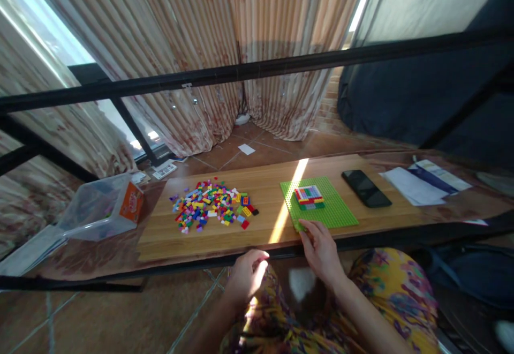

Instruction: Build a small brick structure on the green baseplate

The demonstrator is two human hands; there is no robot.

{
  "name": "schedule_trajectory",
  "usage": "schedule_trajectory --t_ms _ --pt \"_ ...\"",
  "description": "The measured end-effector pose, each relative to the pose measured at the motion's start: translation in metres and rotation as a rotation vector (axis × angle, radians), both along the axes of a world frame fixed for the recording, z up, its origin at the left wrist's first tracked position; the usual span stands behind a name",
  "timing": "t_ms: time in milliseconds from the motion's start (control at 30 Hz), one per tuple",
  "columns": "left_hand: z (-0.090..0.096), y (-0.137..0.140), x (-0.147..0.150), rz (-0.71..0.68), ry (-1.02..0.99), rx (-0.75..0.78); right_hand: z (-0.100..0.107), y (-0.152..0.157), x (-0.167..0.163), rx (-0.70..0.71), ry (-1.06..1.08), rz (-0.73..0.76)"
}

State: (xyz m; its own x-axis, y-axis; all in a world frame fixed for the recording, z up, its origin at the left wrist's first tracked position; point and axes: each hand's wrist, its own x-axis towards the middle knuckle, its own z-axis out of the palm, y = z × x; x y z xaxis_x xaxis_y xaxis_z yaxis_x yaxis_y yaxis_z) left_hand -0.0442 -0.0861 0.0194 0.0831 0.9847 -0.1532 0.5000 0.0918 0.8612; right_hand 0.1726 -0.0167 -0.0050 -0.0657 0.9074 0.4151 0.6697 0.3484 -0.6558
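Note:
My right hand (pixel 320 249) is at the near left corner of a green studded baseplate (pixel 337 215). Its thumb and fingertips close on that corner. On the baseplate stands a small, low rectangular build of toy bricks (pixel 309 196) in red, white, green and other colours. My left hand (pixel 246 275) hovers over my lap, just off the table's front edge, its fingers curled together in sunlight. Whatever those fingers hold, if anything, is too small to make out. To the left on the board lies a spread heap of loose toy bricks (pixel 211 204) in many colours.
A wooden board (pixel 160 241) lies on the low table. A black phone (pixel 366 188) rests right of the baseplate, with papers (pixel 415 185) beyond it. At far left sits a clear plastic box (pixel 96 206) with an orange label. A dark metal rail (pixel 257 69) crosses behind.

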Motion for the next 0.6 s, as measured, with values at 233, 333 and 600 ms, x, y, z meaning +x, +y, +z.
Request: schedule_trajectory --t_ms 233,333,600 --pt "0.013 0.044 -0.006 0.000 0.282 0.253 0.000 0.018 0.054 -0.023 -0.013 -0.205" --pt "0.013 0.055 -0.006 -0.031 0.396 0.292 -0.001 0.034 0.068 -0.027 -0.005 -0.210" --pt "-0.006 0.082 -0.006 -0.020 0.431 0.502 0.003 0.065 0.070 -0.011 0.038 -0.177"
